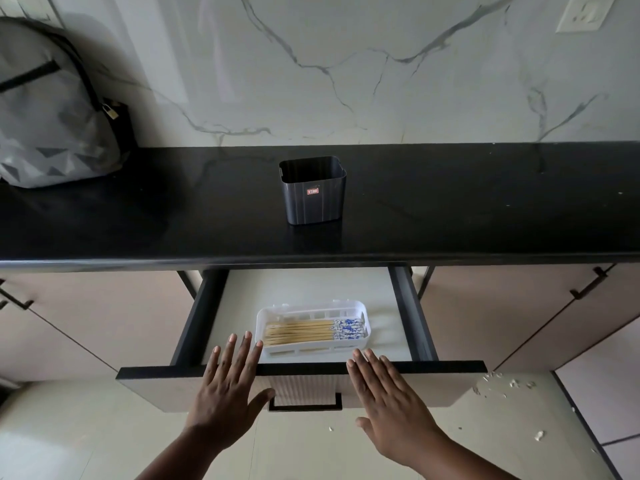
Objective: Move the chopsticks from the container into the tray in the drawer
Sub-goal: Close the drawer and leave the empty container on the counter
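Chopsticks (313,330) lie in tray (366,329) inside drawer (301,369). Container (313,190) on surface (450,202) behind drawer. Both hands, left (227,388) & right (389,396), flat, fingers straight, over drawer front, grasping nothing.

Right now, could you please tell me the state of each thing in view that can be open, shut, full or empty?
Black-fronted drawer: pulled open.
White slotted plastic tray: in the drawer, holding chopsticks.
Wooden chopsticks with blue-and-white ends: lying flat in the tray.
Dark ribbed plastic container: upright on the counter, no chopsticks showing.
Grey backpack: zipped, padlocked.
Left hand: open, over the drawer front.
Right hand: open, over the drawer front.
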